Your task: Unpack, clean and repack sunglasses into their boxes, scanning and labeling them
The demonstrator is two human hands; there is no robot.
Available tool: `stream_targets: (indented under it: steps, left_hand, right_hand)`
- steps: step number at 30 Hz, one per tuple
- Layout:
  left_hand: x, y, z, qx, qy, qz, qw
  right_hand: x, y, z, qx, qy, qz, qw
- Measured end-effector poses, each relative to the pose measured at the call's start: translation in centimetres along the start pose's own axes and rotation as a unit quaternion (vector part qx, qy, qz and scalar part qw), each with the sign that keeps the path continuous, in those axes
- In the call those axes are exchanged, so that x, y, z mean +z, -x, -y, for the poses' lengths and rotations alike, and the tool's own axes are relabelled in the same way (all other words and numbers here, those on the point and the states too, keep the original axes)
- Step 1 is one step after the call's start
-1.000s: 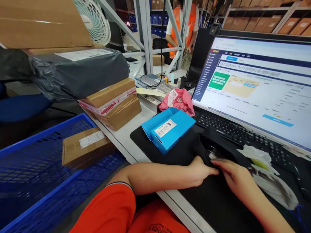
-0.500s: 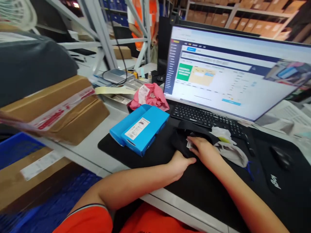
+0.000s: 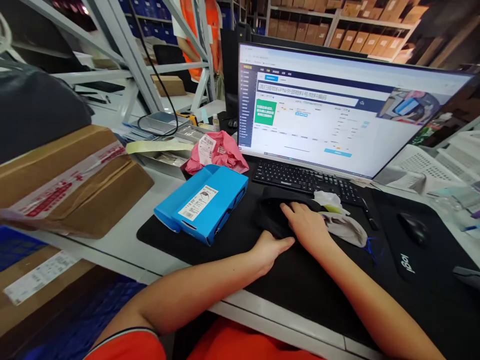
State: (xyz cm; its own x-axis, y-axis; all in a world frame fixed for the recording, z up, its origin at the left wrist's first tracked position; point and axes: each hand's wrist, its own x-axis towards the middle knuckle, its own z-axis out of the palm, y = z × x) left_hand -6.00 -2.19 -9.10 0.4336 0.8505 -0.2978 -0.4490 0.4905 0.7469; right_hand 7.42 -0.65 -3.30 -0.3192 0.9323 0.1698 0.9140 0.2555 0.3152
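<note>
Pouch (image 3: 267, 212), black, on the mat (image 3: 292, 290) between its near edge and the keyboard (image 3: 279, 175) | our left hand (image 3: 268, 250) touches its near rim, right hand (image 3: 305, 222) its mouth; fingertips part-hidden, we cannot tell either grip | probably light, soft, floppy; we'd pinch its rim

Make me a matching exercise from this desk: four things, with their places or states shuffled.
Things:
1. Black fabric item
2. Blue box
3. Pink bag
4. Computer mouse

Places or states:
A. Crumpled, by the lower left corner of the monitor
B. On a pad with white lettering
C. At the left hand and right hand
D. On the black mat, printed label up

Pairs: 1-C, 2-D, 3-A, 4-B
</note>
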Motion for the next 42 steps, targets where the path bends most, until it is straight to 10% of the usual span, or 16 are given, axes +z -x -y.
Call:
stream_targets:
  steps: [9, 13, 20, 32, 38, 42]
  left_hand:
    - [0.9, 1.6, -1.1, -0.149, -0.125, 0.114, 0.974]
    - [0.7, 2.5, -1.8, 0.002, -0.198, 0.165, 0.966]
    - [0.3, 1.6, -5.0, 0.195, -0.189, -0.013, 0.962]
    - [0.4, 1.1, -5.5, 0.108, -0.162, 0.126, 0.973]
    - [0.7, 1.7, -5.9, 0.183, -0.182, 0.048, 0.965]
    - [0.5, 1.7, -5.7, 0.193, -0.214, 0.012, 0.957]
  right_hand:
    - [1.8, 0.8, -0.9, -0.033, -0.055, -0.135, 0.989]
    - [1.7, 1.5, -1.6, -0.055, -0.219, -0.212, 0.951]
    - [-1.6, 3.9, -5.5, -0.048, -0.372, -0.169, 0.911]
    - [-4.3, 3.4, -4.2, -0.017, -0.705, -0.032, 0.708]
    - [-3.1, 3.4, -5.1, 0.123, -0.786, -0.034, 0.605]
    - [-2.4, 3.2, -5.2, 0.12, -0.789, 0.016, 0.602]
